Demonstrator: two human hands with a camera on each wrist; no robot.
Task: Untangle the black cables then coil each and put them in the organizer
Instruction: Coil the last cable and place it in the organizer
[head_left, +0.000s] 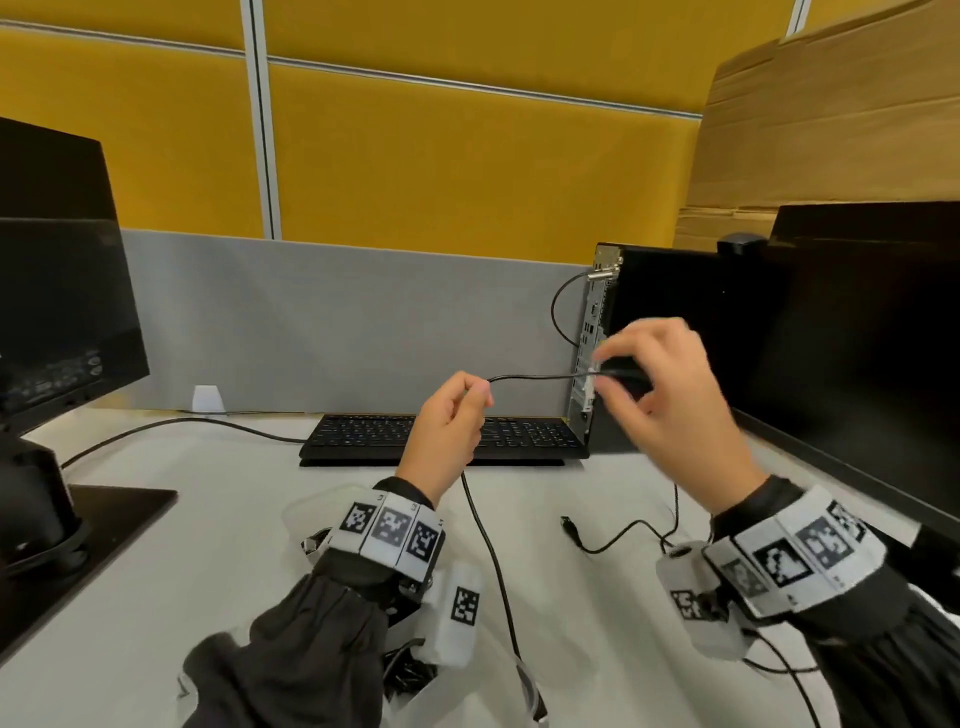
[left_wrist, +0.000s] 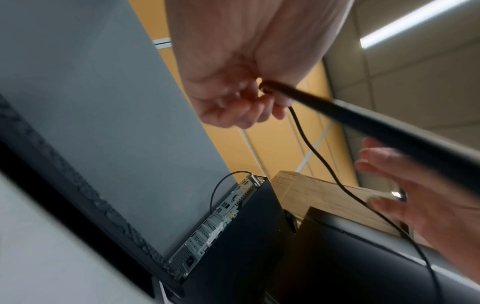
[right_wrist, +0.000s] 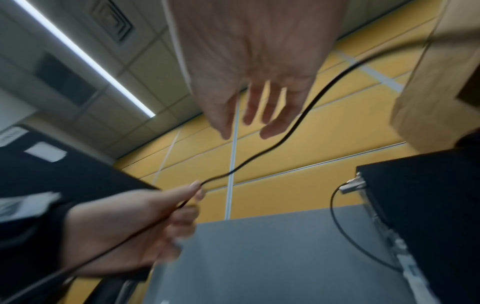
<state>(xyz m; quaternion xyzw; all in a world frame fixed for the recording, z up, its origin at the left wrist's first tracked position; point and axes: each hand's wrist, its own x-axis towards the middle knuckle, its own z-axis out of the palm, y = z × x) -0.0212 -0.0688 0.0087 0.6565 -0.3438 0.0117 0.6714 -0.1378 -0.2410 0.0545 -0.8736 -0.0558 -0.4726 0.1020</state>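
My left hand (head_left: 470, 397) is raised above the desk and pinches a thin black cable (head_left: 535, 376) between thumb and fingers (left_wrist: 262, 96). From the pinch the cable spans right to my right hand (head_left: 610, 371), whose fingers (right_wrist: 270, 111) are stretched out while the cable (right_wrist: 293, 127) runs past them. It also hangs down from the left hand (right_wrist: 192, 197) towards a clear plastic organizer (head_left: 304, 512), mostly hidden under my left arm. A second black cable (head_left: 608, 545) lies loose on the white desk at the right, its plug pointing left.
A black keyboard (head_left: 441, 436) lies behind my hands. A PC tower (head_left: 675, 322) and a monitor (head_left: 872, 364) stand at the right, with cardboard (head_left: 831, 130) behind. Another monitor (head_left: 57, 312) with its stand base (head_left: 93, 535) fills the left. A grey partition (head_left: 337, 322) closes the back.
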